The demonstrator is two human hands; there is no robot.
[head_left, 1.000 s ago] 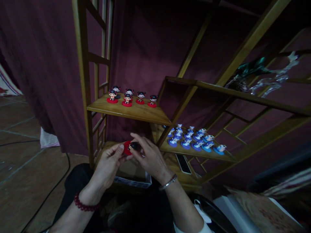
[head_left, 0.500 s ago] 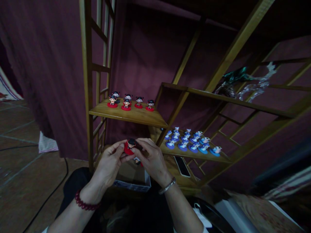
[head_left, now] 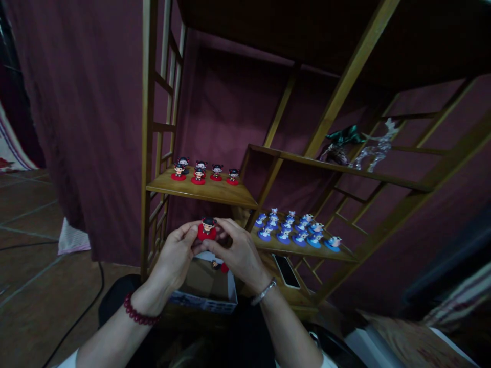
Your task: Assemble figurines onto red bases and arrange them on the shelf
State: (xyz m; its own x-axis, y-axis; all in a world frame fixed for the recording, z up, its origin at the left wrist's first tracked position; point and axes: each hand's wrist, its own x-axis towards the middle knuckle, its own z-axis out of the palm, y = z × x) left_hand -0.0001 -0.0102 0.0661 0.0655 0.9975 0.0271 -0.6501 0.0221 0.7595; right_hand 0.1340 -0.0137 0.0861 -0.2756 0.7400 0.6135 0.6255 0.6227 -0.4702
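A small black-haired figurine (head_left: 208,225) on a red round base is held upright between both hands. My left hand (head_left: 177,255) pinches the base from the left with thumb and fingers. On the other side my right hand (head_left: 241,250) has its fingers closed near the base and the head, touching the figurine. Below them stands an open cardboard box (head_left: 207,301), with another figurine (head_left: 215,265) and a bit of red showing inside; my hands hide part of it. Several similar red-based figurines (head_left: 198,176) stand in two rows on the upper left shelf (head_left: 218,193).
On the lower right shelf (head_left: 299,250) stand several blue and purple figurines (head_left: 284,235). A phone (head_left: 286,271) lies beneath that shelf. Higher up are a clear deer ornament (head_left: 378,145) and a dark green ornament (head_left: 341,139). A wooden post (head_left: 148,143) rises at left; a cable (head_left: 88,304) crosses the floor.
The figurine in my hands has tipped more upright, so its face and red base show more fully. The camera view has shifted, so the shelves appear slightly lower and further left.
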